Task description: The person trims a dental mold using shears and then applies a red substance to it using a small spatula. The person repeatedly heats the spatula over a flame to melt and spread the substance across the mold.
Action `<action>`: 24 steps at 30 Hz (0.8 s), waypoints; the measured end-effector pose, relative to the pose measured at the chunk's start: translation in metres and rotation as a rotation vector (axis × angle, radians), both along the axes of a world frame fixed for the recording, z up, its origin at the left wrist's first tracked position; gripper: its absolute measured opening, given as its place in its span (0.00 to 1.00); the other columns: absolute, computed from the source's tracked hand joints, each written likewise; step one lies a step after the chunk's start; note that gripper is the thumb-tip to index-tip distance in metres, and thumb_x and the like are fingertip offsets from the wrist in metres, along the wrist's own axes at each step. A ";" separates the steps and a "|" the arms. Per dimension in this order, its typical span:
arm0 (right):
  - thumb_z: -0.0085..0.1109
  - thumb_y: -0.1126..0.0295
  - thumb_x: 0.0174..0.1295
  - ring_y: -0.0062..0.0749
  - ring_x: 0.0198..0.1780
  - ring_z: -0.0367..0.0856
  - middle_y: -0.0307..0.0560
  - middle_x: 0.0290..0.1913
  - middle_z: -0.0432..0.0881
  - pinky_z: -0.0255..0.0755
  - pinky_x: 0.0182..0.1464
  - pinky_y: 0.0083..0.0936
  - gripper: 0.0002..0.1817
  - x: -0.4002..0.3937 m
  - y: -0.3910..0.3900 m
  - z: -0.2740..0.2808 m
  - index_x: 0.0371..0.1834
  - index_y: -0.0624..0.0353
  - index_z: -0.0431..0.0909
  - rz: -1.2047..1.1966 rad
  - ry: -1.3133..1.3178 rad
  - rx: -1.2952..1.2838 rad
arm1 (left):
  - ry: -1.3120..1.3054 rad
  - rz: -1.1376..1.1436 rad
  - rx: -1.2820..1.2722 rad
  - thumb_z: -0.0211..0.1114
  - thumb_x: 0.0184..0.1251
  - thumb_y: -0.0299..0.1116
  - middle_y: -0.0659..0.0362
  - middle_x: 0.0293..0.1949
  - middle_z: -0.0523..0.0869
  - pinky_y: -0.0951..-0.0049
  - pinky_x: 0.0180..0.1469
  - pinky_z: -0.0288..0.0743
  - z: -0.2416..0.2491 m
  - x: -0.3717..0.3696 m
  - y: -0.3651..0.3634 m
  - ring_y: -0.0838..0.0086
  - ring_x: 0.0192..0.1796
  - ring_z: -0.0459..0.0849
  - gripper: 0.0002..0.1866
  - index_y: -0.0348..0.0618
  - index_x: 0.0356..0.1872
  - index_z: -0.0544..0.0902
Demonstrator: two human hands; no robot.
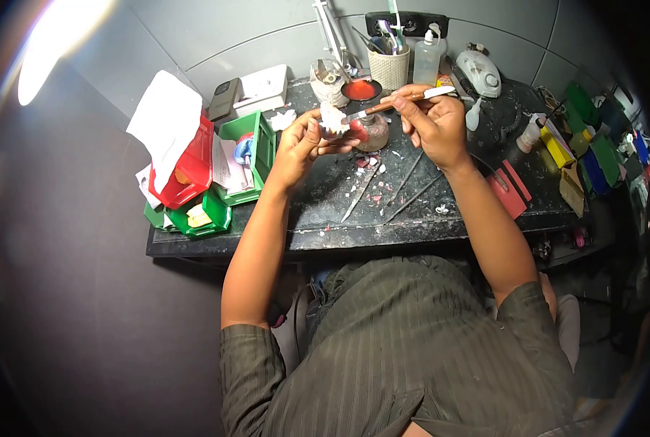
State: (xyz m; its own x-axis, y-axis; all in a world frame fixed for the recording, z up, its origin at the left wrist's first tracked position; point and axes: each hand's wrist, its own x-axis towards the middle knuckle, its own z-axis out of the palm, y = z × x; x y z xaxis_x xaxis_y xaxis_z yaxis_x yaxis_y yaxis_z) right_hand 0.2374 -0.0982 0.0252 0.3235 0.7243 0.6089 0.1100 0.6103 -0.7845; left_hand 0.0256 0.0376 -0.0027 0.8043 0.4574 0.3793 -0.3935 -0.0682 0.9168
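My left hand (302, 146) holds a small white and pinkish piece (333, 120), shaped like a dental cast, between thumb and fingers. In my right hand (436, 125) is a knife-like tool (385, 106) with a brown handle and a pale rear end; its metal tip meets or nearly meets the white piece. Beneath the tool stands a glass burner or jar (373, 134), partly hidden by my left fingers. Just behind it is a round dish (361, 89) with red material. Thin metal tools (361, 191) and pink and white scraps lie on the black table (310, 218).
Green (265, 156) and red bins (203, 156) with papers stand at the left, near a phone (225, 96) and white tray (279, 79). Behind are a brush cup (389, 71), bottle (426, 60) and white device (479, 74). Pink sheets (509, 191) lie at the right.
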 end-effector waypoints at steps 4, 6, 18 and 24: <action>0.63 0.72 0.68 0.11 0.22 0.73 0.46 0.37 0.88 0.63 0.17 0.09 0.08 -0.001 -0.002 0.001 0.43 0.66 0.81 0.002 -0.016 0.002 | 0.010 0.001 0.012 0.51 0.77 0.55 0.38 0.51 0.84 0.60 0.55 0.82 0.001 0.000 0.000 0.52 0.51 0.87 0.35 0.29 0.65 0.66; 0.63 0.72 0.68 0.11 0.23 0.73 0.46 0.38 0.88 0.63 0.17 0.09 0.08 -0.002 -0.001 0.000 0.44 0.66 0.81 0.026 -0.044 -0.011 | 0.008 0.008 0.012 0.51 0.77 0.55 0.38 0.51 0.84 0.59 0.54 0.82 0.001 -0.001 0.000 0.51 0.51 0.87 0.35 0.28 0.65 0.66; 0.63 0.72 0.68 0.10 0.23 0.72 0.44 0.36 0.88 0.62 0.17 0.09 0.07 -0.004 0.003 0.000 0.43 0.64 0.82 0.036 -0.003 0.021 | 0.002 -0.019 -0.013 0.51 0.78 0.52 0.41 0.51 0.85 0.56 0.54 0.82 -0.001 0.000 0.001 0.49 0.51 0.87 0.32 0.29 0.65 0.66; 0.63 0.71 0.68 0.10 0.21 0.71 0.41 0.32 0.86 0.61 0.17 0.10 0.07 -0.002 0.005 -0.001 0.41 0.64 0.83 -0.039 -0.004 0.014 | -0.006 -0.002 -0.029 0.57 0.75 0.50 0.42 0.52 0.84 0.55 0.54 0.82 -0.005 0.000 0.004 0.50 0.50 0.88 0.32 0.31 0.65 0.66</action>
State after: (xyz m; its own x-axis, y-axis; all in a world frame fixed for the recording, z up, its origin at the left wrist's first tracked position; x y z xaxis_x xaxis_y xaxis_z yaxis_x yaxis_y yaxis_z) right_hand 0.2353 -0.0933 0.0237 0.3488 0.7025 0.6203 0.1367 0.6167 -0.7752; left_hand 0.0261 0.0414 -0.0073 0.8029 0.4671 0.3705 -0.3988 -0.0411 0.9161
